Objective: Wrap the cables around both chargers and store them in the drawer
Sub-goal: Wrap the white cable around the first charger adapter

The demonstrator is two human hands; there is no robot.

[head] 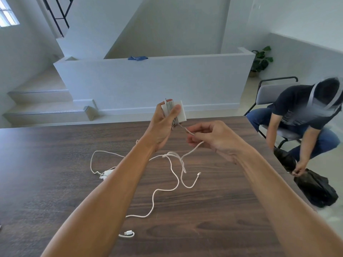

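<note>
A seated person (304, 115) handles black bags (315, 188) beside the wooden table (213, 210).

A square white plastic charger (179, 110), several turns of its thin white cable (187, 131) wound around its middle, is held upright above a dark wood-grain table (55, 182). A second, smaller white charger (106, 173) lies flat on the tabletop, its long white cord (157, 191) sprawling loose in tangled loops beside it.

No readable text, label, brand, number or sign anywhere. White charger (174, 113) faces plain, no print legible. Cable (172, 175) plugs unmarked. Desk (213, 210) surface bare woodgrain, no writing.
</note>
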